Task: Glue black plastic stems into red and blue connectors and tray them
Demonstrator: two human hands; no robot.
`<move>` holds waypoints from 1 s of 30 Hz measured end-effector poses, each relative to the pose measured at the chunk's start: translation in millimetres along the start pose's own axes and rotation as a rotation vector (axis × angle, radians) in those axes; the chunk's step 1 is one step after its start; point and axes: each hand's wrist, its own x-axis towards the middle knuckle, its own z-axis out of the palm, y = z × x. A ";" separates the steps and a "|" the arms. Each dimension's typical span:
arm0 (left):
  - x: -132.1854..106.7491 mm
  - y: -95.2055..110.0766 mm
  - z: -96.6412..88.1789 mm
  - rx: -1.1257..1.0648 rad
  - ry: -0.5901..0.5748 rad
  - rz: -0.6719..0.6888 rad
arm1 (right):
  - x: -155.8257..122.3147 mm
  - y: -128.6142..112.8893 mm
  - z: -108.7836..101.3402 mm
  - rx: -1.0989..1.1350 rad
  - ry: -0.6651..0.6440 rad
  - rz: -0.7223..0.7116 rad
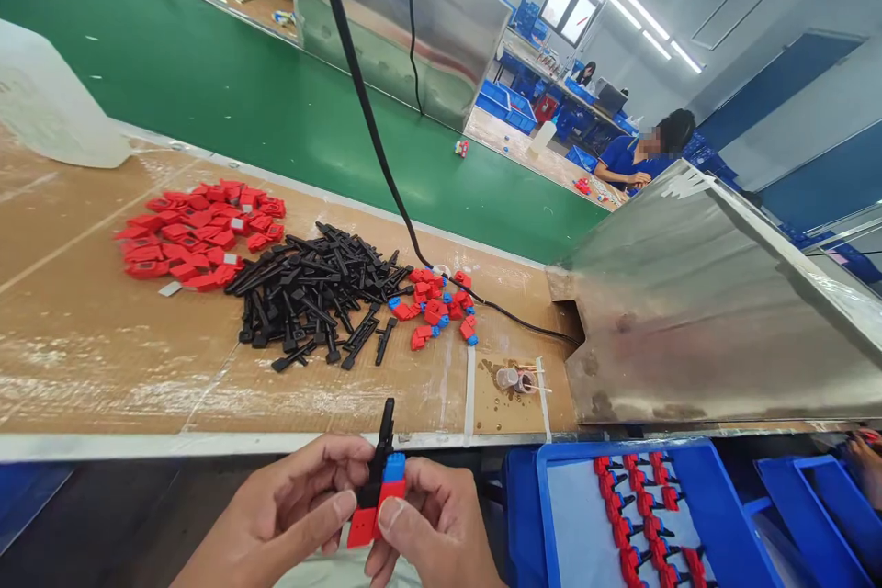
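Observation:
In front of me, just below the table edge, both my hands hold a small red, blue and black plastic toy part (pixel 363 527). My left hand (pixel 293 507) pinches it on the left side, near the foot of a black gun-shaped piece (pixel 386 432) that points upward. My right hand (pixel 441 524) grips the red section with the blue end (pixel 394 467), thumb pressed on the red. Whether the black piece is fixed to the red cannot be told; fingers cover part of it.
A red parts pile (pixel 199 234), black pieces pile (pixel 323 289) and red-blue parts (pixel 434 308) lie on the cardboard-covered table (pixel 138 377). Small cups (pixel 516 378) stand by a metal panel (pixel 703 322). Lower right, a blue tray (pixel 551 514) holds rows of similar parts. People work beyond the green belt (pixel 276 119).

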 end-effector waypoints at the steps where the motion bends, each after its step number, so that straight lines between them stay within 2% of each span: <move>1: 2.4 0.8 0.1 0.004 -0.059 0.006 | -0.3 -1.2 -0.4 -0.015 0.008 0.013; 4: 9.3 -3.3 -6.3 0.033 -0.195 0.020 | -0.7 -3.5 -1.6 -0.049 0.025 0.042; 8: 15.5 -11.9 -11.7 0.052 -0.272 0.022 | -0.8 -4.7 -1.3 -0.065 0.039 0.031; 12: 18.6 -13.5 -8.4 0.044 -0.272 -0.009 | -2.1 -4.3 -2.8 -0.066 0.020 -0.014; 17: 21.6 -8.4 -2.8 0.094 -0.252 -0.083 | -2.8 0.5 -6.7 -0.054 -0.017 0.004; 24: 27.9 7.9 3.3 0.202 -0.275 -0.117 | -0.1 4.1 -4.6 -0.157 0.021 0.017; 30: 33.1 9.2 3.6 0.263 -0.284 -0.133 | -1.2 4.6 -5.1 -0.254 0.058 0.022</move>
